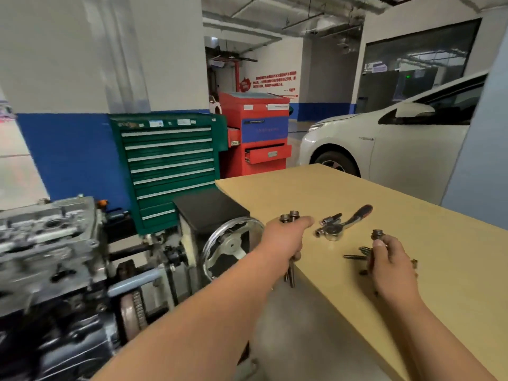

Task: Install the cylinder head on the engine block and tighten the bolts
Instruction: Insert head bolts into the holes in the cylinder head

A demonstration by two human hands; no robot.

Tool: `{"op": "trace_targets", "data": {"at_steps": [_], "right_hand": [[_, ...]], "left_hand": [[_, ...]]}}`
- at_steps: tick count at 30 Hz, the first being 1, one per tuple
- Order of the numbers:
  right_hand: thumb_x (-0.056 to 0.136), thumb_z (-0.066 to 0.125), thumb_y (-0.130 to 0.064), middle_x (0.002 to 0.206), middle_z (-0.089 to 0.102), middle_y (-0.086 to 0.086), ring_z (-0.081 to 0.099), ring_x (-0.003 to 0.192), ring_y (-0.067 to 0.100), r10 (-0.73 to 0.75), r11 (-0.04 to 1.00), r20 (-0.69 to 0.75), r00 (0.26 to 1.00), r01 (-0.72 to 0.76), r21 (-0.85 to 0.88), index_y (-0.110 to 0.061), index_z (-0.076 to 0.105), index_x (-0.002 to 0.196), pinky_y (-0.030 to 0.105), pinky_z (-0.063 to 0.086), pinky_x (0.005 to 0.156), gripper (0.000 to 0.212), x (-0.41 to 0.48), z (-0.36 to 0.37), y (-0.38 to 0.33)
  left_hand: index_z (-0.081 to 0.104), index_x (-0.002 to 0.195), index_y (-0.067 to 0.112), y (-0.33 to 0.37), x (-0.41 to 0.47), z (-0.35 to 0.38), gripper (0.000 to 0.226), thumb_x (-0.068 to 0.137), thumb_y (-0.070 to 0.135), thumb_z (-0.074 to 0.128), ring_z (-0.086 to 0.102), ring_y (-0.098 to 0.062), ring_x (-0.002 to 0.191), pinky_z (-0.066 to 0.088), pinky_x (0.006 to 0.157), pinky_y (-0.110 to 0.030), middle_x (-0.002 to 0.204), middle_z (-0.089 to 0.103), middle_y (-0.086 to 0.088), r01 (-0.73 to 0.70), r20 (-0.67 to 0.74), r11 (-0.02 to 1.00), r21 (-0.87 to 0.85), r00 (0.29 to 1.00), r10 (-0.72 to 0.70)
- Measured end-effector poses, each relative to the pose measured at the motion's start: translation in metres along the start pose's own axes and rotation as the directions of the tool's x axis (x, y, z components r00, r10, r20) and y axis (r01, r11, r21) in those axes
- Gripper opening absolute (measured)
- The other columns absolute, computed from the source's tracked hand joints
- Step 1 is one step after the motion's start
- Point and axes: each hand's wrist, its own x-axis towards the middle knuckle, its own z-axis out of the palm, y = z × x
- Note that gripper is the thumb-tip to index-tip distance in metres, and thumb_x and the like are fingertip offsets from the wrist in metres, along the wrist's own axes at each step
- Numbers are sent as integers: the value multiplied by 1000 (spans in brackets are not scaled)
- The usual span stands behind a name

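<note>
Hands (286, 237) (390, 259) gripping bolts (290, 217) (over table (343, 188)).

A car workshop, this: green tool chest (170, 166) and red tool cart (255, 130) beyond the left hand (286, 237), engine (49, 243) to its left, white car (384, 144) beyond the right hand (390, 265).

A green cabinet (170, 160) stands against a white wall (68, 64) with a blue lower band, a red cart (255, 133) just beside it. A white car (390, 149) stands beyond the tan tabletop's (343, 188) far edge, below a dark window (417, 59). Pipes (299, 22) cross the ceiling (220, 6).
</note>
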Motion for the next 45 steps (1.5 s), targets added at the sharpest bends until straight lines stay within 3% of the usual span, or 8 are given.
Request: {"op": "trace_targets", "data": {"at_steps": [8,13,20,24,28,32,38,45], "right_hand": [[97,49,-18,69,63,-8,54,49,7,-84,991,399,913,117,-58,-18,58,116,22,42,47,22,-64,89,-116],[95,52,-16,70,67,2,64,57,17,-228,970,696,681,96,224,-22,48,109,31,51,45,17,-134,189,-239],[96,52,-16,82,68,-1,69,64,7,-476,818,498,725,157,553,-38,41,90,25,54,50,26,-145,275,-370],[95,55,-20,90,65,-3,69,66,8,-515,847,520,681,310,433,-32,43,100,38,60,65,18,-142,317,-367],[95,56,-25,87,62,-5,59,69,5,-541,837,560,628,470,281,-27,39,102,19,40,52,18,-140,345,-345],[94,57,-29,78,55,-15,53,63,-2,-584,790,581,566,562,246,-29,39,100,12,31,49,20,-130,345,-341],[92,60,-31,81,58,-12,67,71,9,-594,729,745,303,596,338,-40,39,90,29,56,64,24,-131,332,-343],[90,63,-35,80,53,-17,55,72,2,-637,683,652,411,693,231,-29,43,97,27,49,66,22,-127,332,-334]], "left_hand": [[51,44,26,-1,-107,-211,38,74,41,70,35,-12,37,28,45,-22,45,41,6,-91,-250,973,211,957,143],[60,66,17,-6,-147,-291,30,82,41,69,41,-8,42,32,49,-25,50,48,7,-94,-362,909,405,897,254],[54,61,17,17,-181,-373,32,88,31,66,32,-6,36,25,36,-16,40,38,12,-153,-522,853,499,733,436],[56,67,9,6,-172,-396,32,91,30,63,41,-9,46,28,40,-16,41,41,13,-177,-592,855,487,652,473],[55,64,16,40,-146,-407,33,92,32,59,43,-1,45,33,44,-13,49,51,9,-222,-519,739,636,585,623],[52,62,17,67,-118,-413,36,92,37,57,40,-3,45,33,52,-26,44,47,12,-219,-469,700,680,603,645],[56,62,15,58,-94,-430,34,90,34,59,33,-13,40,27,51,-28,39,39,11,-154,-597,905,396,706,381],[62,77,12,58,-93,-436,23,88,33,61,32,-14,43,29,53,-28,41,37,9,-153,-581,942,300,753,308]]}}
